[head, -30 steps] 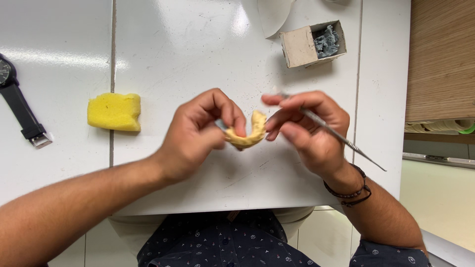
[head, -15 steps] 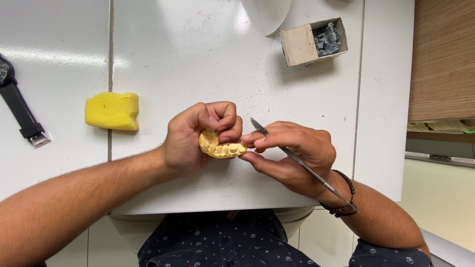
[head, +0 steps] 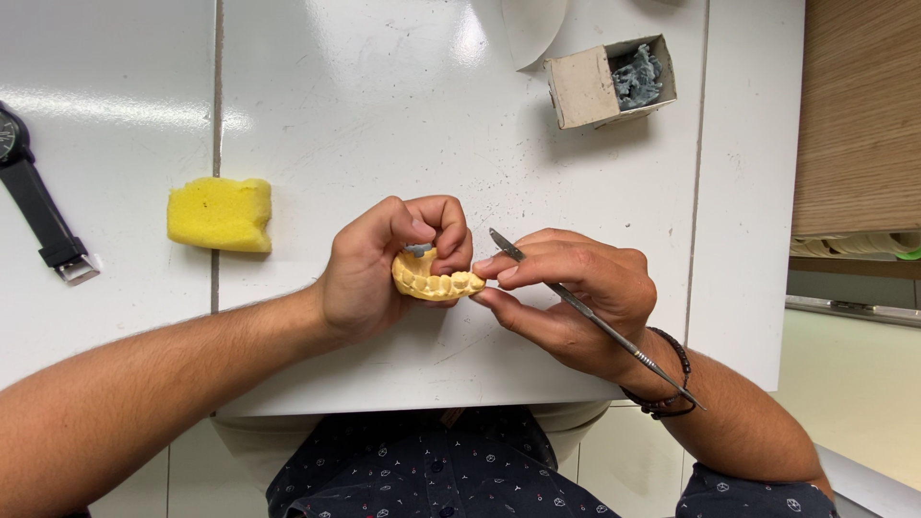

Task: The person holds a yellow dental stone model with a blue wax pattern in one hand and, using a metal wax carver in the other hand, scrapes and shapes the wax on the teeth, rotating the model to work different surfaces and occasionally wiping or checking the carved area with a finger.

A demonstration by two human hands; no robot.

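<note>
White bench (head: 384,105), seen from my remote feed: left hand (head: 369,273) pinches a yellow dental cast (head: 434,280) above the near edge, while right hand (head: 576,297), fingers closed on a metal carving tool (head: 585,312), steadies its end. A slip could, I judge, chip the teeth. Half a second ago the cast sat lower; yellow sponge (head: 221,213) unmoved.

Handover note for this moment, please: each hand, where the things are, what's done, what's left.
Left hand: grips the yellow dental cast, teeth toward the camera, a grey lump under the thumb.
Right hand: steadies the cast's end and holds the thin metal tool, tip up, off the cast.
On the table: yellow sponge, open box of grey material, wristwatch.
Done: one grey lump on cast.
Left: cannot tell.
</note>
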